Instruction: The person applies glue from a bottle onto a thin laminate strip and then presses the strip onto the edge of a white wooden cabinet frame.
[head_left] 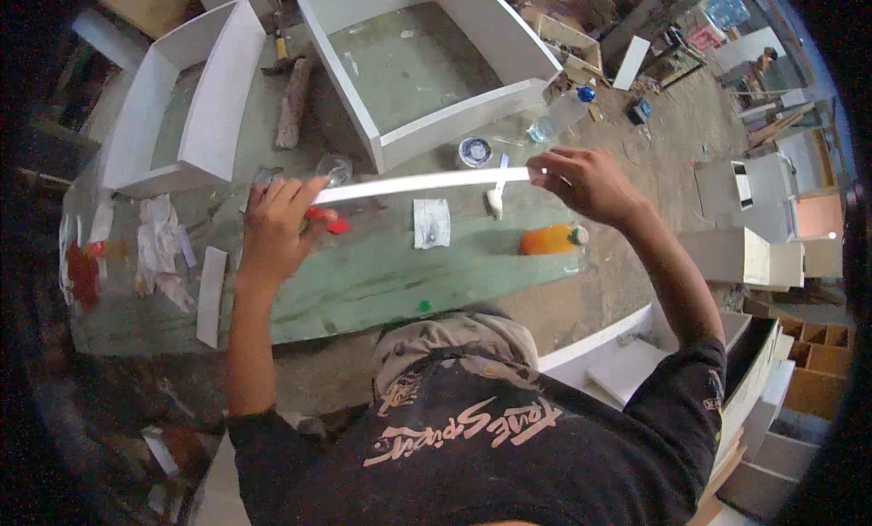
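A long, narrow white strip [418,183] spans between my two hands above the green worktable. My left hand [275,224] grips its left end with fingers and thumb. A red object [336,223] shows beside that thumb; whether the hand holds it too cannot be made out. At the other end, my right hand [586,183] pinches the strip between thumb and fingers. Beyond the strip sits an open round tub [474,152]. A small spreader with white paste [495,202] lies partly behind the strip. Nearer me is a worn whitish sheet [431,224].
The green worktable [381,294] bears two white box frames, a larger one [463,117] and a narrower one [213,99]. An orange drink bottle [549,240] lies at the right, and a clear bottle [561,117] beyond. Crumpled cloth [162,244] and a white slat [212,294] lie left.
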### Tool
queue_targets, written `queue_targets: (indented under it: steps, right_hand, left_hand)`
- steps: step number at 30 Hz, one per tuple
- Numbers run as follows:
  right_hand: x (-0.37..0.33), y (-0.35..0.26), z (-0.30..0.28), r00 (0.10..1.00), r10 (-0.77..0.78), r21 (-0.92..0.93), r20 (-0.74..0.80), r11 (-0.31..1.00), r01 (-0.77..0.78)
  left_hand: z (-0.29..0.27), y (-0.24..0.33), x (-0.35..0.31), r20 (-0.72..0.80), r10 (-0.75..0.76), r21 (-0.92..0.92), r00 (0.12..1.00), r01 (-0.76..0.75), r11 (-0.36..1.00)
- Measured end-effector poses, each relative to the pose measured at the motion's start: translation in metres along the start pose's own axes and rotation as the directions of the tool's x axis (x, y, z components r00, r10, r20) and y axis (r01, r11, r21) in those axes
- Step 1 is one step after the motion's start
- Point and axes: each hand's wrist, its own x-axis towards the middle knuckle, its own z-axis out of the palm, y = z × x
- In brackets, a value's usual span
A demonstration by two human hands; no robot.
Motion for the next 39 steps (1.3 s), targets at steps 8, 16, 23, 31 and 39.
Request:
queue_targets:
  steps: [8,16,23,31,39]
  right_hand:
    - [0.052,0.147,0.006,0.905,-0.403,-0.437,-0.136,0.844,0.31]
    - [0.09,0.216,0.027,0.904,-0.427,-0.609,0.021,0.712,0.35]
    - [0.118,0.229,0.063,0.951,-0.304,-0.615,0.059,0.739,0.275]
    - [0.125,0.243,0.077,0.95,-0.312,-0.647,0.028,0.718,0.255]
    - [0.125,0.255,0.082,0.983,-0.154,-0.653,0.1,0.735,0.182]
  left_hand:
    - [0.069,0.022,0.073,-0.232,-0.133,0.019,0.964,0.141,0.99]
    - [0.121,0.032,0.109,-0.174,-0.192,0.106,0.966,0.212,0.972]
    - [0.126,0.022,0.131,0.023,-0.09,0.295,0.996,0.079,0.952]
    - [0.141,0.017,0.14,0.02,-0.178,0.332,0.984,0.161,0.929]
    - [0.145,0.017,0.143,0.049,-0.236,0.381,0.97,0.2,0.902]
